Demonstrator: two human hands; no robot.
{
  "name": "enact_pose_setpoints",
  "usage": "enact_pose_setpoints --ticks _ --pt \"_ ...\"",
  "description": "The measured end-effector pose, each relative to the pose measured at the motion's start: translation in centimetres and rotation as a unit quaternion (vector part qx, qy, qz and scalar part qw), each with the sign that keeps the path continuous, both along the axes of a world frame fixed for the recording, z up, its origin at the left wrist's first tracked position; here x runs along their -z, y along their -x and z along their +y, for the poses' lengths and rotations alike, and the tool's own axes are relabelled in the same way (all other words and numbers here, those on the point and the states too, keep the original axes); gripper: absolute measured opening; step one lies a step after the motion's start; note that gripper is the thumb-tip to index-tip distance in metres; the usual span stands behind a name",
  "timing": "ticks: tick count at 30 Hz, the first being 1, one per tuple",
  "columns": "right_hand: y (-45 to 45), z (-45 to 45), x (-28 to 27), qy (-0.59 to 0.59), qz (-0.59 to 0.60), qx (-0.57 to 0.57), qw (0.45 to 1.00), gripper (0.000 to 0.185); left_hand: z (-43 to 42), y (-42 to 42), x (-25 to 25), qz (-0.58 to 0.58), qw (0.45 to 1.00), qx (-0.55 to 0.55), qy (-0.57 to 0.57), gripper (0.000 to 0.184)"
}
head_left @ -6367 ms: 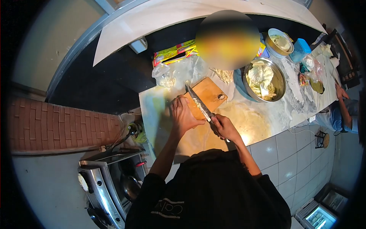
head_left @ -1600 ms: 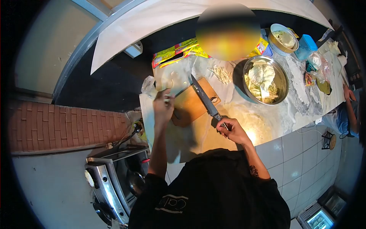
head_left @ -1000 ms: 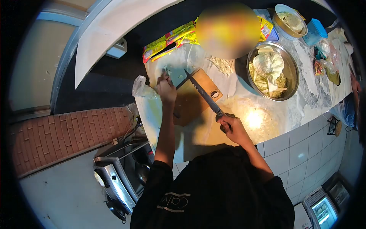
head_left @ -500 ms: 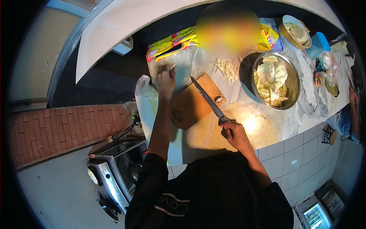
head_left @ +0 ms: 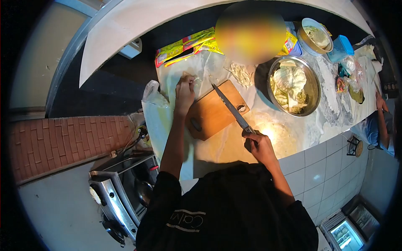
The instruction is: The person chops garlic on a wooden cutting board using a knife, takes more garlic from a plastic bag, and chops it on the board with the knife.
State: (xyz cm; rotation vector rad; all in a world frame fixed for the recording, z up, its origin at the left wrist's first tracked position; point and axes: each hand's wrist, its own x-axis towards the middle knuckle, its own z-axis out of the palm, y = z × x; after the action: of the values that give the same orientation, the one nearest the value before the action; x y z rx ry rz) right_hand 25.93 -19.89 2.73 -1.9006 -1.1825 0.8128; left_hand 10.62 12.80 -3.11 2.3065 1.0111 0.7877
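My right hand (head_left: pixel 260 147) is wrapped round the handle of a large knife (head_left: pixel 231 108). Its blade slants up and left across the wooden cutting board (head_left: pixel 211 115), which has a dark grip slot and a small pale bit near its right corner. Beyond the board's upper left edge, my left hand (head_left: pixel 184 92) is closed, its fingers curled down near the counter; what they hold, if anything, is hard to make out. Shredded cabbage (head_left: pixel 241 75) lies in a pile behind the board. To the right, a steel bowl (head_left: pixel 317 97) holds cabbage leaves (head_left: pixel 289 78) and cut pieces.
Yellow-and-red packets (head_left: pixel 184 46) lie along the back, beside a blurred patch. A clear plastic bag (head_left: pixel 154 96) sits at the counter's left edge. A second bowl (head_left: pixel 305 42) and a blue container (head_left: pixel 341 48) stand back right. Another person's arm (head_left: pixel 382 111) shows far right.
My left hand has shifted slightly right and down, nearer the board, with its fingers more curled. The knife stays in my right hand over the board. The whole view has shifted slightly.
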Motion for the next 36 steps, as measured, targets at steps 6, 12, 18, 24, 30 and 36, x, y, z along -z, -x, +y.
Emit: enact_pose_setpoints --ticks 6,12,18,24,30,36 --pt "0.3 -0.7 -0.5 0.022 0.010 0.003 1.000 0.031 -1.6 -0.7 0.3 -0.028 0.994 0.005 -0.106 0.023" --pt "0.3 -0.6 -1.4 0.035 0.028 0.006 0.999 0.035 -1.3 -1.2 0.8 -0.079 0.996 0.010 -0.052 0.032" --pt "0.5 -0.8 -0.9 0.046 0.040 0.012 0.998 0.035 -1.7 -2.2 0.9 -0.046 0.999 -0.024 -0.012 0.027" --pt "0.4 -0.8 -1.3 0.028 0.031 0.010 0.999 0.033 -1.9 -5.1 -0.1 -0.077 0.993 -0.062 0.060 0.019" --pt "0.3 -1.0 -0.4 0.010 0.042 0.007 0.999 0.031 -2.5 -6.5 -0.8 -0.038 0.998 0.059 -0.004 0.013" --pt "0.3 -1.5 0.6 -0.018 0.066 0.003 0.998 0.029 -2.0 -6.1 -0.6 -0.037 0.996 0.078 0.006 0.013"
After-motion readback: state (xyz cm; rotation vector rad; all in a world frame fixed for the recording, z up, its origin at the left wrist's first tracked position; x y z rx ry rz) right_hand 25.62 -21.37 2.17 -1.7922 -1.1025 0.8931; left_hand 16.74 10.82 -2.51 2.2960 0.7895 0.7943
